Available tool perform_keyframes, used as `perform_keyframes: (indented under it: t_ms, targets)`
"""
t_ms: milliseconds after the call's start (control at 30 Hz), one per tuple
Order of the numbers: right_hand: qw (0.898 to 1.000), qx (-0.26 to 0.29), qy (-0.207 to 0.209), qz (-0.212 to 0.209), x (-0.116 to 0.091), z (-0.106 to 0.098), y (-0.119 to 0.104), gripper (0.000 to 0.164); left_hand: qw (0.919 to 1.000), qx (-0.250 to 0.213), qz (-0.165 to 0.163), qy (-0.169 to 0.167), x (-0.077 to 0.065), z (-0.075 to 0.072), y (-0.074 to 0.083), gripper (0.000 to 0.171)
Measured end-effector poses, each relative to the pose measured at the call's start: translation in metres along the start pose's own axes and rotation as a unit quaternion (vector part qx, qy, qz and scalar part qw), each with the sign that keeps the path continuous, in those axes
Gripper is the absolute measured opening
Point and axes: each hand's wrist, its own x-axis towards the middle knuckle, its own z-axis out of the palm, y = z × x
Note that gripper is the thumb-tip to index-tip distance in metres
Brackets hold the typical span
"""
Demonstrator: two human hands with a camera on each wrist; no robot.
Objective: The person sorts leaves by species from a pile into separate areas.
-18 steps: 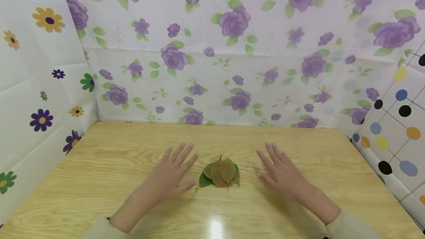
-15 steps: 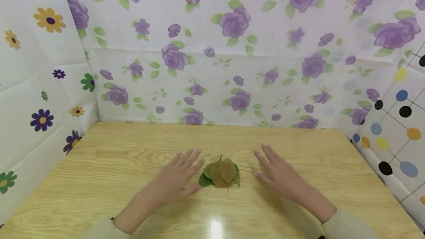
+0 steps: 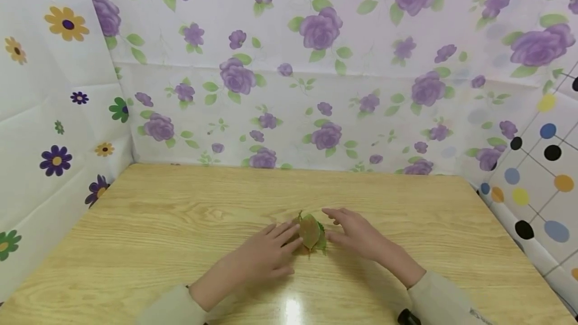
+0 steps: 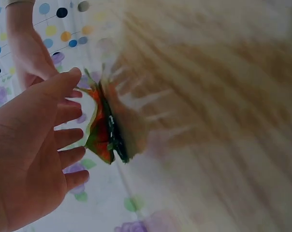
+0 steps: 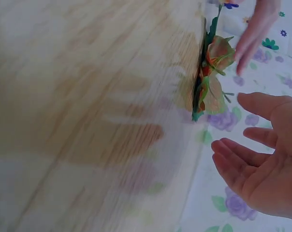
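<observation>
A small heap of green and reddish-brown leaves [image 3: 310, 232] lies on the wooden table [image 3: 180, 199]. Over its left side my left hand [image 3: 259, 257] spreads its nearly straight fingers, hiding part of the heap. The left wrist view shows those fingers apart from the leaves [image 4: 100, 128]. Just right of the heap is my right hand [image 3: 361, 234], its fingers slightly bent and nothing in its grasp. From the right wrist, a gap shows between the right hand [image 5: 271, 159] and the leaves [image 5: 214, 72].
A white cloth with purple roses [image 3: 280, 114] hangs behind the table. On the left stands a cloth with daisy-like flowers [image 3: 56, 162], on the right one with coloured dots [image 3: 548, 129]. A bright reflection [image 3: 293, 310] shows near the table's front.
Both hands have moved inward toward the leaves. The left hand, earlier beside the heap, now covers its left part; the right hand has come close to its right side. The leaves look unmoved.
</observation>
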Motion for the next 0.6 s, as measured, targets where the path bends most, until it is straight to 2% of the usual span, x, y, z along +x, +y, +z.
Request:
perform_keyframes:
  t_ms: [133, 333, 467, 600]
  targets:
    - [0.999, 0.041, -0.011, 0.022, 0.010, 0.006, -0.001, 0.055, 0.9998, 0.006, -0.007, -0.019, 0.004, 0.002, 0.002, 0.063]
    - [0.995, 0.079, -0.017, 0.053, 0.023, 0.017, -0.005, 0.053, 0.9993, 0.023, -0.010, -0.026, 0.004, 0.002, 0.005, 0.062]
    - [0.995, 0.076, -0.019, 0.061, 0.028, 0.022, -0.005, 0.053, 0.9993, 0.021, -0.009, -0.031, 0.005, 0.004, 0.006, 0.063]
    - [0.997, 0.058, -0.022, 0.050, 0.031, 0.025, -0.003, 0.054, 0.9990, 0.002, -0.014, -0.042, 0.009, 0.008, 0.004, 0.064]
